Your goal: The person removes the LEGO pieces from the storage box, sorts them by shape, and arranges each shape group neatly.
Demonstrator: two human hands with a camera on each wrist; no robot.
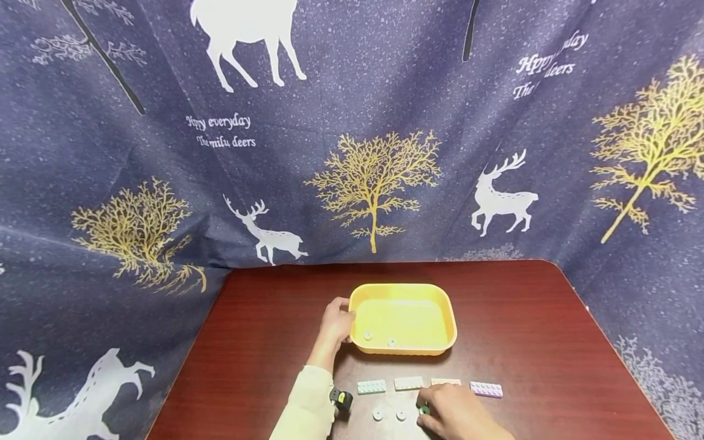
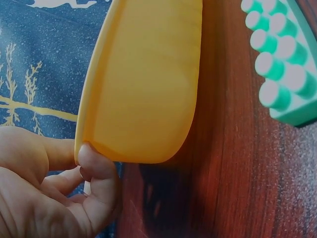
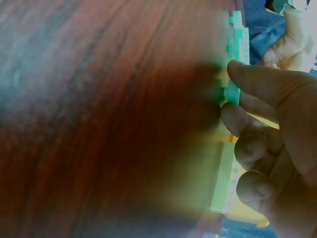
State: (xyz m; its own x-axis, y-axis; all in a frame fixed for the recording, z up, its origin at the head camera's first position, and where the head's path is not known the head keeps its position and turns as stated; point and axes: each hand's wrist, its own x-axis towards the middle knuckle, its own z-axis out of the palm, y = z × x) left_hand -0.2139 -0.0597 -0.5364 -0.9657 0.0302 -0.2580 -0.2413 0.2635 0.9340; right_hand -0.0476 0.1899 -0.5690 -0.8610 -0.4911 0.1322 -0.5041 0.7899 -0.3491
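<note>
At the left end of a yellow plastic bin (image 1: 440, 350), my left hand (image 1: 337, 321) pinches the rim between thumb and fingers, as the left wrist view also shows. Two small pale round pieces (image 1: 368, 335) lie inside the bin near its front wall. Close to the table's front, my right hand (image 1: 453, 409) pinches a small green round block (image 3: 231, 93) between thumb and index finger, low over the table. To its left lie two whitish round pieces (image 1: 401, 415) side by side. The other right fingers are curled beneath the index finger in the right wrist view.
Several studded toy bricks form a row before the bin: mint green (image 1: 371, 387), cream (image 1: 409, 383), peach (image 1: 445, 382), partly behind my right hand, and purple (image 1: 486, 389). The dark red table (image 1: 264, 330) ends at a blue patterned curtain (image 1: 352, 110).
</note>
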